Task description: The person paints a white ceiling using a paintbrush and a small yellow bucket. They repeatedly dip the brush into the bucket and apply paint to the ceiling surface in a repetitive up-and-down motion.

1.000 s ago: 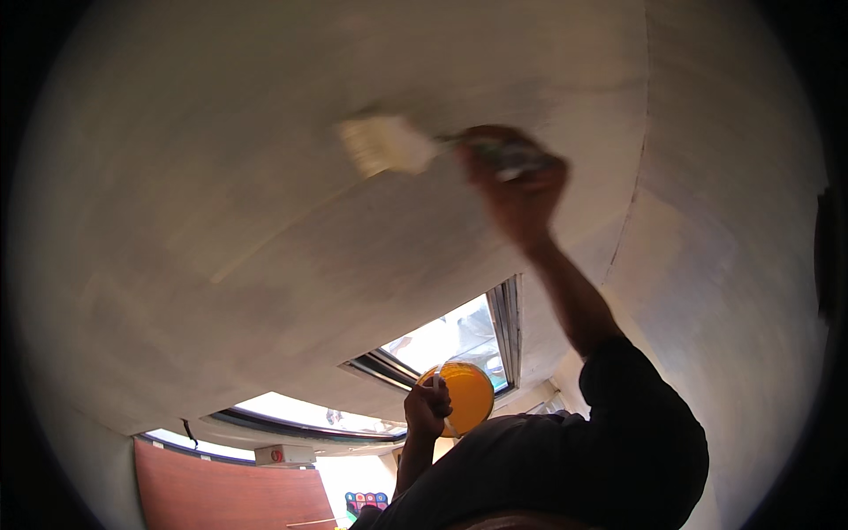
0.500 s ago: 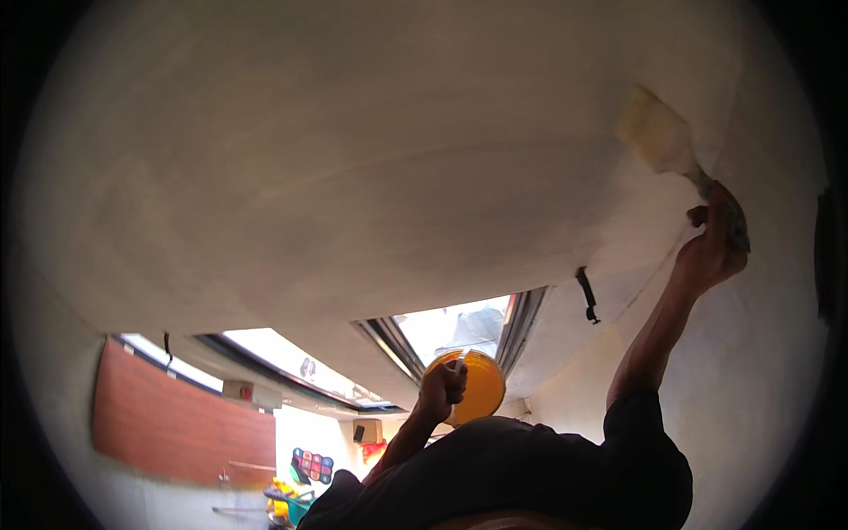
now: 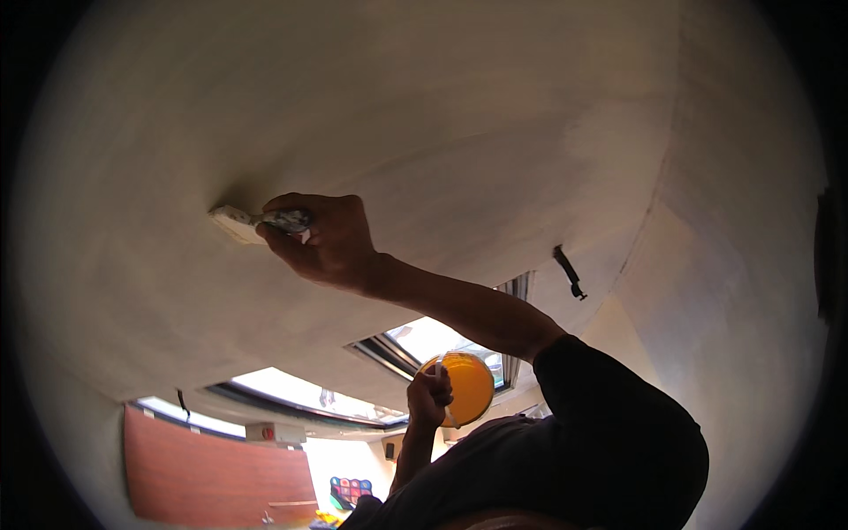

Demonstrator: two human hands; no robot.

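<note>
My right hand is closed around the handle of a wide paintbrush. The brush's pale bristles point left and rest against, or very close to, the whitish painted surface; I cannot tell which. My right arm stretches across to the left. Lower down, my left hand grips the white handle of an orange-yellow bucket. The bucket hangs beside that hand, its round end facing me, and what it holds cannot be made out.
Dark-framed windows line the far side. A black bracket or hook sticks out of the pale surface on the right, and a smaller dark one on the left. A reddish-brown panel and colourful items show at lower left.
My right hand has swept the paintbrush from the upper right far over to the left. My left hand keeps hold of the bucket, and the view has shifted slightly.
</note>
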